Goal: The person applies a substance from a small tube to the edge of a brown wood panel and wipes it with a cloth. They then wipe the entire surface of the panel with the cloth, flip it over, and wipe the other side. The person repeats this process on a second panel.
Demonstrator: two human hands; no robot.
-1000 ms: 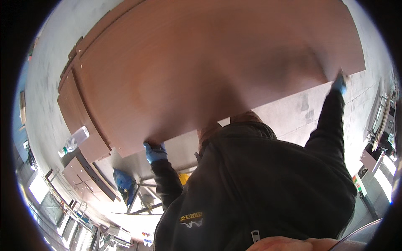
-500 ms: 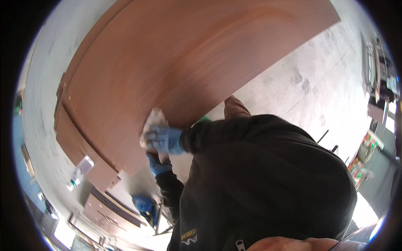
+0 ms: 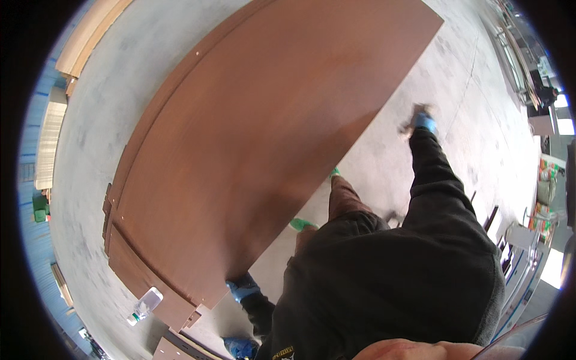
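A large flat brown panel [image 3: 258, 132] stretches in front of me, a darker smear across its surface. At its near corner, my left hand [image 3: 242, 288], in a blue glove, is closed over the edge, its fingertips on the panel. Reaching out to the right, past the panel and above the floor, my right hand [image 3: 426, 122] also wears a blue glove. It grips a crumpled rag [image 3: 414, 119], brownish and blurred by motion. A clear bottle [image 3: 147, 303] lies by the panel's left end.
My feet in green shoes [image 3: 304, 224] stand beside the panel's near edge on the pale concrete floor [image 3: 414, 168]. A narrower brown strip [image 3: 150, 276] adjoins the left end. Stacked boards [image 3: 51, 144] are at far left. Blue material [image 3: 241, 347] lies near my left elbow.
My right hand has lifted the rag off the panel and swung far out to the right. The left hand stays by the near corner. My view has shifted, showing more floor.
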